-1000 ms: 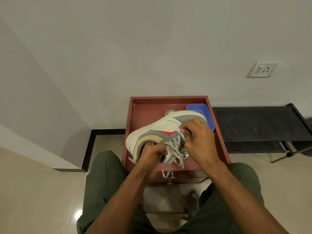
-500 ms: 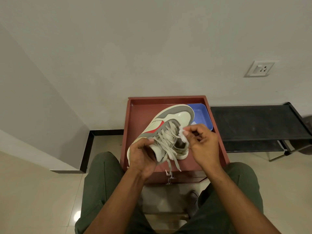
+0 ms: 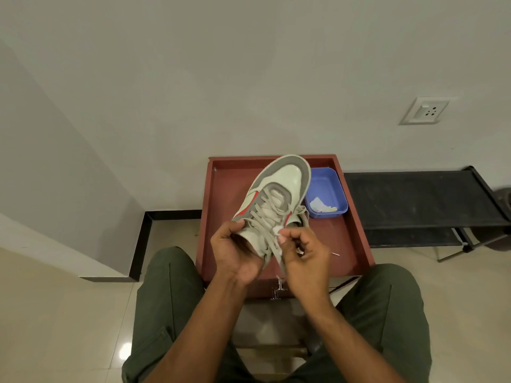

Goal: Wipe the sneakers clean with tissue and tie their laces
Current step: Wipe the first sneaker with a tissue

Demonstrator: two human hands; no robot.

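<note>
A white and grey sneaker (image 3: pixel 279 189) with red side stripes is held above the red-brown table, toe pointing away, laces (image 3: pixel 265 217) loose and hanging down. My left hand (image 3: pixel 235 250) grips it at the heel and collar. My right hand (image 3: pixel 301 252) pinches a small white tissue (image 3: pixel 277 231) against the laces beside the tongue. Part of a second sneaker (image 3: pixel 302 218) shows under the held one, mostly hidden.
The red-brown table (image 3: pixel 351 239) has a raised rim; a blue tray (image 3: pixel 326 189) with used tissue sits at its back right. A black low rack (image 3: pixel 414 200) stands to the right. The wall rises just behind. My knees flank the table's front edge.
The sneaker turned from lying on its side to upright with its toe pointing away. My right hand with the tissue shifted from the side panel to the laces.
</note>
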